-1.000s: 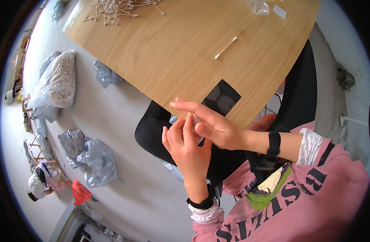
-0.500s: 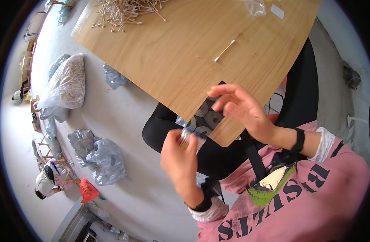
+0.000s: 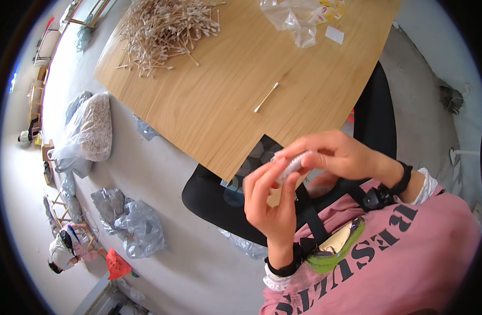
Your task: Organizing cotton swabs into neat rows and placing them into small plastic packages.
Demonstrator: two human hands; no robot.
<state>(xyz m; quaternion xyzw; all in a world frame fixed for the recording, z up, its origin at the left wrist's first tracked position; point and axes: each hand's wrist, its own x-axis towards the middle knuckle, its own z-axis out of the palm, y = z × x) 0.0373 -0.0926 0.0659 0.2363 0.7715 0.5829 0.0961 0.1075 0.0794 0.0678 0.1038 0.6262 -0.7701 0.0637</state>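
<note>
Over the near corner of the wooden table point(image 3: 209, 115), a small clear pack of cotton swabs point(image 3: 292, 167) is held between my two hands, its white bumpy ends showing. My left hand point(image 3: 269, 197) closes on it from the left with thumb and fingers. Meeting it from the right, my right hand point(image 3: 338, 155) has its fingertips and thumb around the pack's other end. One loose cotton swab point(image 3: 266, 98) lies on the tabletop beyond my hands. A big heap of cotton swabs point(image 3: 167, 31) covers the table's far left part.
A clear plastic bag point(image 3: 290, 21), a yellow packet point(image 3: 332, 10) and a white card point(image 3: 334, 34) lie at the far right. A dark patterned sheet point(image 3: 264, 147) is at the near corner. Filled bags point(image 3: 96, 128) and grey plastic bags point(image 3: 141, 228) sit on the floor; another person point(image 3: 62, 249) is far left.
My left hand has moved right and my right hand has come down to meet it, gripping the pack too. The view has shifted, showing more of the swab heap and clear bag.
</note>
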